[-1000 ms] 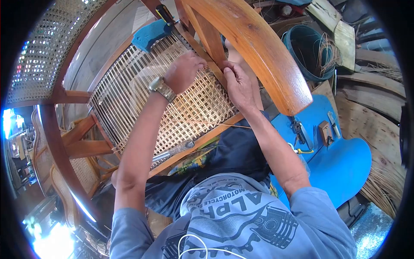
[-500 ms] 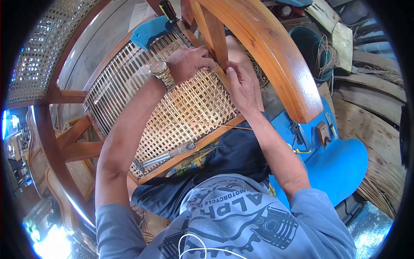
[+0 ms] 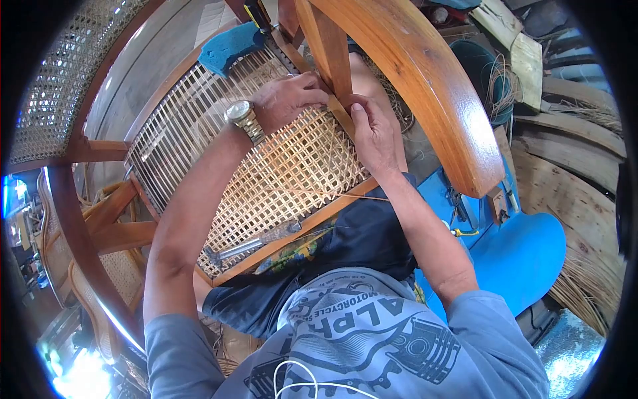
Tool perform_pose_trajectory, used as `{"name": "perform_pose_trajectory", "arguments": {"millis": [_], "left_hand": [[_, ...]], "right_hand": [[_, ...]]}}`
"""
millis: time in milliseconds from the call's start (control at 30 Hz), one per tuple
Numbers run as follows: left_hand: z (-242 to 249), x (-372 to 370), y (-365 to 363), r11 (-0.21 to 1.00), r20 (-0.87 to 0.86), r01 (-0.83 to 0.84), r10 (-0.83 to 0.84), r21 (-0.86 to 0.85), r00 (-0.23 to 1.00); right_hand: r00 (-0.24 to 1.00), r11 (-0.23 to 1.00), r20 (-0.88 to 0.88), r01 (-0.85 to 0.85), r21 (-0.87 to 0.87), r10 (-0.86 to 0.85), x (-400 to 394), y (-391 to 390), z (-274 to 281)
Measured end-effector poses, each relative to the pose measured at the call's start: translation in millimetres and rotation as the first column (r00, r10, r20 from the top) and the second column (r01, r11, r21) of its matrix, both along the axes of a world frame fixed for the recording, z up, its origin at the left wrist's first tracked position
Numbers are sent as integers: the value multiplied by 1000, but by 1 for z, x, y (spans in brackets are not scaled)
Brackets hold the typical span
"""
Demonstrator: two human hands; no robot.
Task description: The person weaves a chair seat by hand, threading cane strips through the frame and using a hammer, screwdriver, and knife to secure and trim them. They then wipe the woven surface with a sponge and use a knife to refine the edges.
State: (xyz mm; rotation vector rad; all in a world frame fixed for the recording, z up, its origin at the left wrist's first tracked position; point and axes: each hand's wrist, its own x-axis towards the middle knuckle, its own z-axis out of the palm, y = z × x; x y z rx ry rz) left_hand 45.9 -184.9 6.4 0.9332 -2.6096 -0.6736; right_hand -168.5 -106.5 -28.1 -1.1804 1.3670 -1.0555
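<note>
A wooden chair's seat carries a woven cane panel (image 3: pixel 299 166), with open parallel strands on its far left part. My left hand (image 3: pixel 292 98), a watch (image 3: pixel 240 114) on its wrist, lies over the weave with curled fingers at the side rail (image 3: pixel 342 116), beside the armrest post (image 3: pixel 330 56). Across that rail, my right hand (image 3: pixel 373 136) is closed, thumb up and fingers bent beneath. What the fingertips of either hand hold is hidden. One loose cane strand (image 3: pixel 359 195) runs from the weave toward my right forearm.
On the near edge of the seat lies a metal tool with a worn handle (image 3: pixel 282 231). A blue cloth or sponge (image 3: pixel 229 50) and a black-and-yellow handle (image 3: pixel 256 14) are at the back. The curved armrest (image 3: pixel 432 73) arches over the right side, above a blue plastic surface (image 3: pixel 512 259).
My left wrist has turned slightly and the watch has shifted a little left. The armrest end appears slightly lower and further right. My right hand stays nearly still at the rail.
</note>
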Motion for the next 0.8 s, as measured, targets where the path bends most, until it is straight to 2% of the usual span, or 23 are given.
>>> {"name": "perform_pose_trajectory", "arguments": {"millis": [67,133,267,333,567,667,733,800], "left_hand": [[-7,1,3,998,-1,12,-12,-63,1000],[-10,2,10,980,57,-20,32,-199,998],[-14,0,16,946,101,-48,84,-321,991],[-13,-2,17,971,41,-137,148,-197,988],[-9,-2,7,984,22,-57,62,-168,998],[-7,-3,0,996,30,-56,58,-65,998],[-3,-5,-8,996,-43,-56,60,76,997],[-2,-6,-9,986,10,-103,102,134,995]], "right_hand": [[1000,1000,-3,6,7,-6,0,0,1],[1000,1000,-6,10,14,-10,0,0,3],[1000,1000,-7,13,-4,-13,1,0,2],[1000,1000,15,24,-5,-24,0,0,-1],[999,999,-32,28,-38,-29,1,0,1],[998,998,-52,34,-47,-37,2,0,1],[996,998,-80,36,-50,-40,2,1,0],[999,997,-29,24,-72,-26,1,1,-4]]}}
